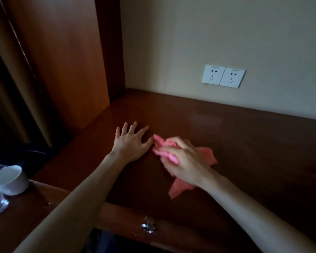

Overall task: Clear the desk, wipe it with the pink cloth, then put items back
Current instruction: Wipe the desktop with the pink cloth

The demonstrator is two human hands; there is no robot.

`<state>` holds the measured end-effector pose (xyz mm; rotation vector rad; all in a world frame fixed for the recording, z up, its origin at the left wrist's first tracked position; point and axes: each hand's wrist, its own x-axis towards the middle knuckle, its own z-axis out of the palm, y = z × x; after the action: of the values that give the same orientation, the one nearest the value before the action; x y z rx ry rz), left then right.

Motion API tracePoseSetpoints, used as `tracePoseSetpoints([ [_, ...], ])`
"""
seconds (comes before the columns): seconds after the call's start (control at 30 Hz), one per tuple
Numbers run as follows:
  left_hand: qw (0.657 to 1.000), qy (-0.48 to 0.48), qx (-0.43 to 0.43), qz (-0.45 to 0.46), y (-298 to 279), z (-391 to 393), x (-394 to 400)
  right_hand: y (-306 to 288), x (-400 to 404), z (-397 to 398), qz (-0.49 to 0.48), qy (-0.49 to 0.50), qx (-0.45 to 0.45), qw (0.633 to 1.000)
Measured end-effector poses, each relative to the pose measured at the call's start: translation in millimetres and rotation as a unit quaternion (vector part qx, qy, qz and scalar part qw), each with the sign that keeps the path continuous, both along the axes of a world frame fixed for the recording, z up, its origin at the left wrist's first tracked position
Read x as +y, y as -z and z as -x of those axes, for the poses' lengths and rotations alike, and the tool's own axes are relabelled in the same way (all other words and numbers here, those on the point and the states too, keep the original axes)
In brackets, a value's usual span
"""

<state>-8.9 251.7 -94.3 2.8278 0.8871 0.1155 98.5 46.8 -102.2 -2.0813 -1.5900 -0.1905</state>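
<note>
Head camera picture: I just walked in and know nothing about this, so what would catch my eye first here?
The bright pink cloth stands out at once, bunched under the right hand in the middle of the dark wooden desk. Beside it the left hand lies spread flat on the wood. Next come the white twin wall sockets above the desk, and a white cup tipped at the left edge.

Pink cloth (209, 156); dark reddish-brown desk (244, 143); white cup (9, 180).
</note>
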Motion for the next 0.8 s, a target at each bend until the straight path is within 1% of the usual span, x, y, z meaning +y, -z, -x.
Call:
tracePoseSetpoints([
  [0.07,1.000,-0.002,0.003,-0.020,-6.5,-5.6,2.6,1.5,-19.7,12.7,-0.012,-0.017,0.020,1.000],
  [0.13,0.998,-0.005,-0.026,-0.054,-15.6,-18.1,11.0,4.7,-7.1,2.3,-0.037,0.010,0.019,0.999],
  [0.2,0.996,0.001,-0.056,-0.068,-19.6,-36.2,26.6,7.0,29.7,-23.6,-0.048,0.064,0.016,0.997],
  [0.23,0.997,0.006,-0.057,-0.060,-18.2,-45.8,37.4,7.8,52.1,-41.8,-0.054,0.089,0.015,0.995],
  [0.3,0.999,0.013,-0.025,-0.022,-11.0,-63.9,60.4,10.1,96.9,-84.2,-0.055,0.120,0.012,0.991],
  [0.37,1.000,0.017,0.011,0.000,-3.6,-76.3,76.6,9.5,138.9,-126.5,-0.032,0.133,0.012,0.991],
  [0.43,0.999,0.024,0.027,0.000,1.8,-83.2,83.1,7.7,180.2,-170.2,-0.014,0.143,0.004,0.990],
  [0.6,0.999,0.030,0.018,-0.006,7.1,-83.3,85.3,-3.0,271.4,-253.0,0.007,0.152,0.012,0.988],
  [0.67,0.999,0.030,0.001,-0.010,7.6,-81.8,84.6,-10.0,288.0,-256.0,0.028,0.123,0.017,0.992],
  [0.7,0.999,0.030,-0.007,-0.011,7.3,-81.3,83.8,-12.6,284.6,-249.1,0.034,0.084,0.012,0.996],
  [0.77,0.999,0.029,-0.014,-0.012,6.3,-80.3,81.8,-13.3,253.0,-228.3,0.030,-0.025,-0.006,0.999],
  [0.8,0.999,0.028,-0.014,-0.013,6.2,-79.9,80.9,-9.7,230.7,-221.1,0.036,-0.087,0.000,0.996],
])
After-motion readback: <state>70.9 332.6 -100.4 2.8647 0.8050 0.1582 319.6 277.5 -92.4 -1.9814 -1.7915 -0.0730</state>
